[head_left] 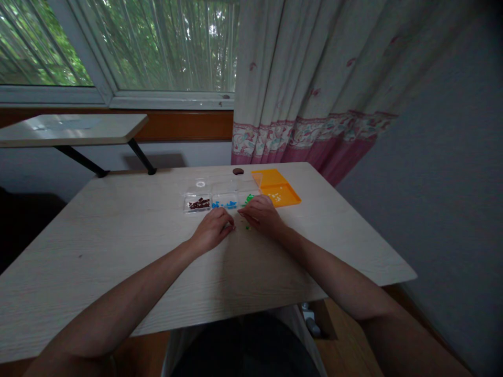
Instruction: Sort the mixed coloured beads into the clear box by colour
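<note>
My left hand (213, 229) rests low over the table just in front of a clear divided box (184, 204), thumb and fingers pinched together. Any piece between those fingertips is too small to make out. Beside it, my right hand (264, 213) reaches across the box's right end, its fingers also closed, with their tips hidden or too small to read. The box holds dark brown pieces (199, 203) on the left, blue pieces (231, 204) in the middle and green pieces (249, 198) on the right. A small green piece (247, 228) lies on the table between my hands.
An open orange case (291, 195) with several pale pieces (276, 197) stands right of the box. Behind the box lies a dark round object (238, 171). A raised shelf (118, 128) on black legs is at the back left, and a curtain (271, 104) hangs behind the table (137, 235).
</note>
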Available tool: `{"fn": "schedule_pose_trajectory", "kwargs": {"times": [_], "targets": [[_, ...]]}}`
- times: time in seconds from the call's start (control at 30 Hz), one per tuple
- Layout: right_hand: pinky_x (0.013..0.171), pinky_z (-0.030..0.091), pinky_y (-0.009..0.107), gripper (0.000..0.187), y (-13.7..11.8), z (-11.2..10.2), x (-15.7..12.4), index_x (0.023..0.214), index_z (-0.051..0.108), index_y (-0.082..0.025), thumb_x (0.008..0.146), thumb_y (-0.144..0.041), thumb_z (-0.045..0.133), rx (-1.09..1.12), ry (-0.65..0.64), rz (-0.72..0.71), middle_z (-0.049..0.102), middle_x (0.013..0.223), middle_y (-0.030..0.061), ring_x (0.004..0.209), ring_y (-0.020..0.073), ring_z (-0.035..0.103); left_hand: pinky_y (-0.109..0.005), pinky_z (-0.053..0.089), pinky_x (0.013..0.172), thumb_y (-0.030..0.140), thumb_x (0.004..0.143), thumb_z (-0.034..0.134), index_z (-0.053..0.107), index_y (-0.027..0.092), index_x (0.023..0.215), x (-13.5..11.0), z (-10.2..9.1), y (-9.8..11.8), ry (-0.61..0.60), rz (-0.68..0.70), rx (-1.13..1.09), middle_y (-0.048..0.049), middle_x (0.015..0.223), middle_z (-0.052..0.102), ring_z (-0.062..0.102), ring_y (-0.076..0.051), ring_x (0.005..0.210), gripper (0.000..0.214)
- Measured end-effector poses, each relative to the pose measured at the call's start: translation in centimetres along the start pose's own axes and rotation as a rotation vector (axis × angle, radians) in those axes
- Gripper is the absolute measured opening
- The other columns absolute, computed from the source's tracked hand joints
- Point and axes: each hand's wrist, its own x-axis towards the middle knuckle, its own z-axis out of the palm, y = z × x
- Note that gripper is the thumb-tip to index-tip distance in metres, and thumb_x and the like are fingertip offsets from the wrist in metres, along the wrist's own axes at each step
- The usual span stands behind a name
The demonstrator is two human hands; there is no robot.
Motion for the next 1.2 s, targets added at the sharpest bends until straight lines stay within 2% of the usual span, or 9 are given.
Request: {"fn": "schedule_pose_trajectory", "kwargs": {"times": [0.17, 0.33, 0.67, 0.77, 0.9, 1.2], "targets": [[0.093, 0.038, 0.039, 0.016, -0.3, -0.2, -0.1, 0.101, 0.072, -0.025, 0.093, -0.031, 0.059, 0.013, -0.002, -0.069, 0.07, 0.09, 0.0033, 0.095, 0.02, 0.055, -0.036, 0.045, 0.083, 0.028, 0.096, 0.051, 0.062, 0.017, 0.09, 0.1, 0.3, -0.3, 0.022, -0.024, -0.024, -0.0084, 0.092, 0.058, 0.053, -0.022, 0.092, 0.017], [0.099, 0.037, 0.041, 0.021, -0.8, -0.2, -0.2, 0.107, 0.072, -0.028, 0.091, -0.038, 0.062, -0.01, -0.027, -0.117, 0.072, 0.094, 0.0026, 0.098, 0.0202, 0.058, -0.033, 0.043, 0.076, 0.03, 0.098, 0.045, 0.059, 0.017, 0.087, 0.4, 0.1, -0.7, 0.102, -0.064, -0.149, -0.0061, 0.085, 0.056, 0.052, -0.02, 0.084, 0.022], [0.099, 0.036, 0.039, 0.016, -2.6, 0.6, 0.1, 0.101, 0.073, -0.029, 0.09, -0.037, 0.065, -0.044, 0.082, -0.124, 0.072, 0.087, 0.0006, 0.095, 0.0186, 0.057, -0.031, 0.04, 0.072, 0.034, 0.1, 0.043, 0.056, 0.018, 0.079, 0.4, -0.4, -0.2, 0.138, -0.038, -0.24, -0.0035, 0.08, 0.053, 0.05, -0.017, 0.079, 0.029], [0.097, 0.036, 0.039, 0.016, -2.9, 0.4, 0.2, 0.095, 0.073, -0.028, 0.093, -0.037, 0.06, -0.047, 0.057, -0.105, 0.072, 0.084, 0.0004, 0.09, 0.018, 0.057, -0.031, 0.041, 0.072, 0.034, 0.1, 0.042, 0.056, 0.018, 0.079, 0.3, -0.4, -0.2, 0.128, -0.04, -0.232, -0.0034, 0.079, 0.052, 0.05, -0.017, 0.079, 0.03], [0.097, 0.037, 0.04, 0.016, -3.1, 0.4, 0.2, 0.095, 0.073, -0.029, 0.093, -0.036, 0.06, -0.007, -0.001, -0.051, 0.073, 0.086, 0.0007, 0.091, 0.0186, 0.059, -0.031, 0.042, 0.074, 0.036, 0.1, 0.041, 0.055, 0.018, 0.078, 0.3, -0.5, -0.2, 0.111, -0.053, -0.239, -0.0033, 0.08, 0.052, 0.05, -0.017, 0.08, 0.032], [0.087, 0.042, 0.035, 0.019, -3.4, 1.0, 0.5, 0.088, 0.074, -0.026, 0.093, -0.034, 0.058, 0.095, 0.064, 0.067, 0.073, 0.079, 0.0027, 0.082, 0.0175, 0.062, -0.031, 0.044, 0.076, 0.037, 0.101, 0.041, 0.062, 0.019, 0.087, 0.3, -0.4, -0.5, 0.122, -0.079, -0.275, -0.0043, 0.084, 0.056, 0.052, -0.017, 0.082, 0.031]]}}
